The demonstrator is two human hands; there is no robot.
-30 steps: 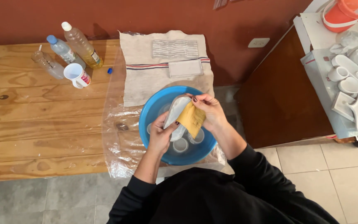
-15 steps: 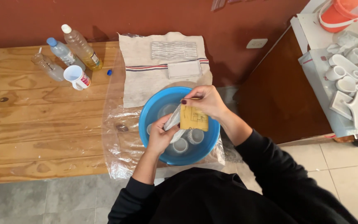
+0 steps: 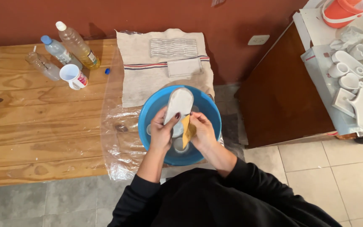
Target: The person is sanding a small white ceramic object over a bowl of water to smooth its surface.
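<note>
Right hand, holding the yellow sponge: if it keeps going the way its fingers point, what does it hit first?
Probably the white oval piece in the left hand; the right hand presses the yellow sponge toward it over the blue basin. Depth is unclear.

Three plastic bottles – one white cup, one blue basin, one striped cloth – one orange bucket

Black long sleeves, dark painted nails on hands.
</note>
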